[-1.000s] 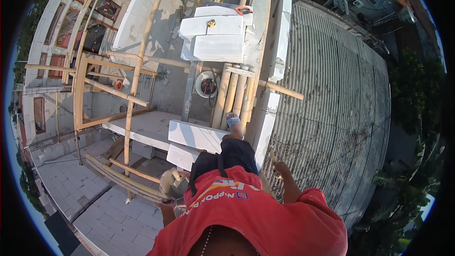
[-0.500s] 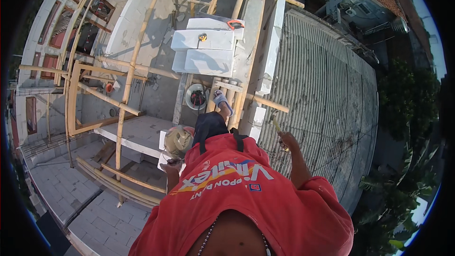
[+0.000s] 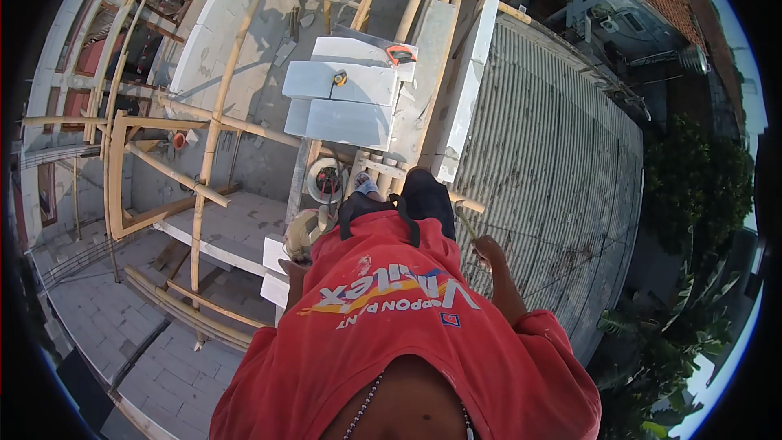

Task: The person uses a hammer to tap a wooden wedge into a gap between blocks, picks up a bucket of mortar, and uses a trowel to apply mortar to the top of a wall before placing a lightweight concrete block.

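My right hand (image 3: 488, 253) is closed round the pale yellowish handle of a hammer (image 3: 467, 224), held out beside my right hip, its head small and hard to make out. On the other side, my left hand (image 3: 292, 268) hangs low by my left hip, next to a khaki cloth bundle (image 3: 301, 232). Its fingers are partly hidden, so whether it grips the cloth is unclear. Ahead of my feet, large white blocks (image 3: 350, 124) lie stacked, with a yellow tape measure (image 3: 339, 79) and an orange-handled handsaw (image 3: 400, 55) on top.
Bamboo poles (image 3: 232, 57) form scaffolding on the left, beside a wooden frame (image 3: 116, 171). A white bucket (image 3: 314, 187) with a red and black tool inside stands by my foot. A corrugated roof (image 3: 554, 155) slopes away on the right, past a block wall (image 3: 468, 90).
My body has moved forward, and my right leg now shows beside the left. The stacked blocks sit lower in view. The hammer is still in my right hand, its head tilted further from view.
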A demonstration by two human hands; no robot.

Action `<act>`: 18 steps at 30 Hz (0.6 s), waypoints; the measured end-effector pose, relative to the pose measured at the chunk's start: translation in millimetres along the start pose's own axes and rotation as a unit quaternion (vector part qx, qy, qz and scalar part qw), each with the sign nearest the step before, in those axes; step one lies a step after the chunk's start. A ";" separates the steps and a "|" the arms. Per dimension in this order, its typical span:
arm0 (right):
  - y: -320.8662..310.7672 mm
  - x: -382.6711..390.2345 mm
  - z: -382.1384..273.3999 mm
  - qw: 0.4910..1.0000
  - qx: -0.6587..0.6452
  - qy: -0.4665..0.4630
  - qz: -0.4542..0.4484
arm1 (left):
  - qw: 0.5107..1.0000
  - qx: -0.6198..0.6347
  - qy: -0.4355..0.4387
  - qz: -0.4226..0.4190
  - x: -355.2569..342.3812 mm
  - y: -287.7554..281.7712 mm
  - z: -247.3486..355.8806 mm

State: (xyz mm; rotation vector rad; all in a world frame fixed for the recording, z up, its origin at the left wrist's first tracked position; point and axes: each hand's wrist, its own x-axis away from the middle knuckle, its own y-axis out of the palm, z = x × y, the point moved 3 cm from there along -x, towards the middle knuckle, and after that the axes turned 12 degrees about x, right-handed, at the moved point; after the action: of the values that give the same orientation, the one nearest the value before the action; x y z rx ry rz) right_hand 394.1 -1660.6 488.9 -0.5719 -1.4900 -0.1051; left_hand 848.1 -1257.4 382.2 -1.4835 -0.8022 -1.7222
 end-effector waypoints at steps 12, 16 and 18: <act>-3.1 -81.7 -25.6 0.996 0.076 -0.027 -0.040 | 0.999 -0.009 0.048 0.020 21.3 122.4 -81.1; -50.8 -132.7 -55.4 0.994 0.060 -0.064 -0.062 | 0.997 -0.024 0.066 0.020 19.1 184.0 -130.4; -87.4 -148.9 -73.2 0.992 0.052 -0.097 -0.062 | 0.997 -0.034 0.069 0.027 23.9 214.2 -156.6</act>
State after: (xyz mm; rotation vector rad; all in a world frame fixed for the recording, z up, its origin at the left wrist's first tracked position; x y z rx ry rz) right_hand 409.6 -1808.2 374.1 -0.4147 -1.7096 -0.0688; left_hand 939.5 -1507.7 383.8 -1.4010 -0.6324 -1.8054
